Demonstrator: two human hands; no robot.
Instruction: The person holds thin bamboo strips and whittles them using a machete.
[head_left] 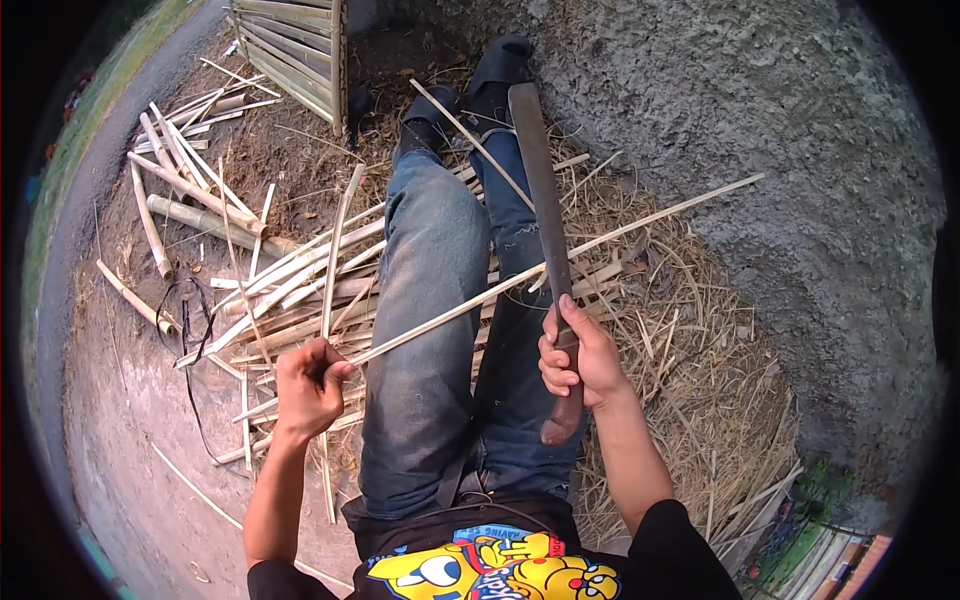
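Printed lettering is showing on the dark shirt [422, 531] before me — a short line of capitals is crossing the blue patch [490, 534], while larger pale letters [495, 583] are slanting between the yellow cartoon figures [440, 571] — partly running out of view.

machete blade [541, 180]: dull metal | handle [565, 405]: smooth wood | wall [760, 100]: rough, matt

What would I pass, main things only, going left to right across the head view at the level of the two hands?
Left hand, faded left jeans leg, right hand gripping a machete, heap of dry straw-like shavings, rough grey wall.
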